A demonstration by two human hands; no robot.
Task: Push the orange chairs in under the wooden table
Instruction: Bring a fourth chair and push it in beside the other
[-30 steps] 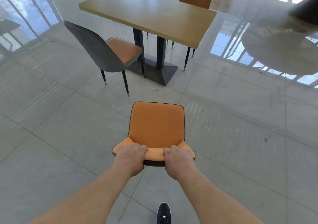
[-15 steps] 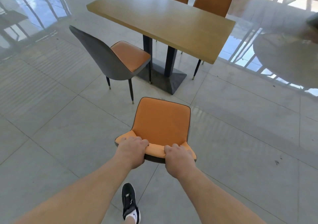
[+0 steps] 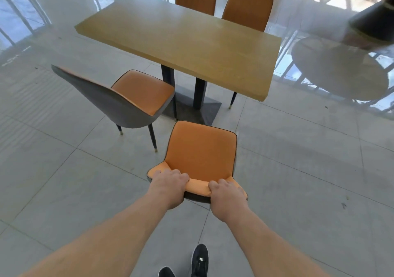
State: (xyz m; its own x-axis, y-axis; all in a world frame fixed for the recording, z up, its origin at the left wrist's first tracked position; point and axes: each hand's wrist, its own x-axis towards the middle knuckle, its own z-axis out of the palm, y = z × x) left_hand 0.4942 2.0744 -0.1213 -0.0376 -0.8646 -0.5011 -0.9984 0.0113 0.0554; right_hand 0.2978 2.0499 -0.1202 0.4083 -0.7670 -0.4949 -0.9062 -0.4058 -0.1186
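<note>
Two-handed grip on orange chair (image 3: 201, 153)

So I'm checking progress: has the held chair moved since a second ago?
Yes. The held chair has moved forward, closing on the wooden table's dark base.

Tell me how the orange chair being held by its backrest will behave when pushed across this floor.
The held chair will probably slide easily, as the tiled floor looks glossy. Pushed high at the backrest, where both hands grip, it may tip forward. It looks rigid.
</note>
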